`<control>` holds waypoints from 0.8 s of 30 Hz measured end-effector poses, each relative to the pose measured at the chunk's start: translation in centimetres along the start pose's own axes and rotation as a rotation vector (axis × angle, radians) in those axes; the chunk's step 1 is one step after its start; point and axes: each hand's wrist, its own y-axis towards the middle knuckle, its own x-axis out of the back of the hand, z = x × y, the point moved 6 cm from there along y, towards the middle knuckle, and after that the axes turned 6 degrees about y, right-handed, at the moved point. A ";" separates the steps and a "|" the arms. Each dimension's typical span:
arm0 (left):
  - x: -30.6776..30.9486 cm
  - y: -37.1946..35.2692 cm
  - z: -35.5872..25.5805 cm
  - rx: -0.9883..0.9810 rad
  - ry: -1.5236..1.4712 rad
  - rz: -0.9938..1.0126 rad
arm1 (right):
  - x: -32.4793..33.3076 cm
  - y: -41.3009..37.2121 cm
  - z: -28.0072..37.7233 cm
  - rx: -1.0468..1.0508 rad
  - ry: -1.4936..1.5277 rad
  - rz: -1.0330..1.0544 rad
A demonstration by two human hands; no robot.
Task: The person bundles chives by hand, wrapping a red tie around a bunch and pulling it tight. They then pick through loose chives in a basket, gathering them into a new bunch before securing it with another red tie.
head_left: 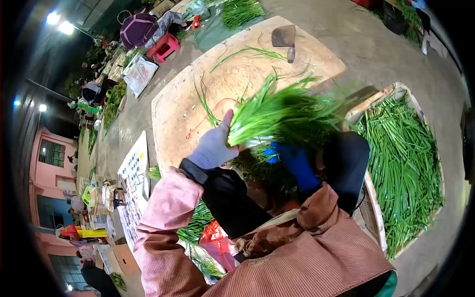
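Observation:
A bunch of long green leafy stalks (287, 111) spreads to the right over the near edge of a pale wooden board (173, 106). My left hand (213, 146), in a grey glove, is closed round the pale stem end of the bunch. My right hand (279, 154), in a blue glove, is below the leaves, its fingers mostly hidden by them. On the board lie loose green stalks (203, 99), a thin red tie (198, 127) and a broad-bladed cleaver (284, 37) with its handle toward me.
At the right stands a large basket (378, 218) full of green stalks. A red stool (164, 47), a white bag (140, 74) and a printed sheet (136, 168) are on the left. More greens (241, 12) lie beyond the board.

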 end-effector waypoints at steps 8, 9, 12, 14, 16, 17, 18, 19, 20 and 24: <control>14.7 2.8 5.4 0.174 -0.816 -0.459 | 0.3 0.2 0.3 -0.001 -0.142 0.063; 15.4 3.1 7.1 0.194 -0.860 -0.508 | 0.0 0.3 0.1 -0.007 -0.145 0.074; 15.2 4.3 11.4 0.162 -1.008 -0.562 | 0.0 0.6 -0.5 -0.033 -0.214 0.068; 12.1 4.9 14.1 0.257 -1.079 -0.601 | 0.0 0.9 -1.1 -0.035 -0.246 0.087; 7.0 4.9 15.7 0.267 -1.146 -0.540 | -0.3 1.1 -1.4 -0.051 -0.236 0.086; 3.9 4.9 16.5 0.378 -1.267 -0.509 | -0.5 1.1 -1.4 -0.055 -0.224 0.078; -0.3 5.4 18.5 0.289 -1.360 -0.473 | -0.8 1.2 -1.3 -0.065 -0.226 0.080; -4.1 5.3 19.8 0.424 -1.367 -0.455 | -1.2 1.3 -0.9 -0.082 -0.263 0.083; -7.1 5.1 19.6 0.480 -1.521 -0.378 | -1.4 1.5 -0.8 -0.098 -0.303 0.085; -9.4 4.2 18.4 0.630 -1.431 -0.534 | -2.0 3.0 -1.3 -0.153 -0.229 0.093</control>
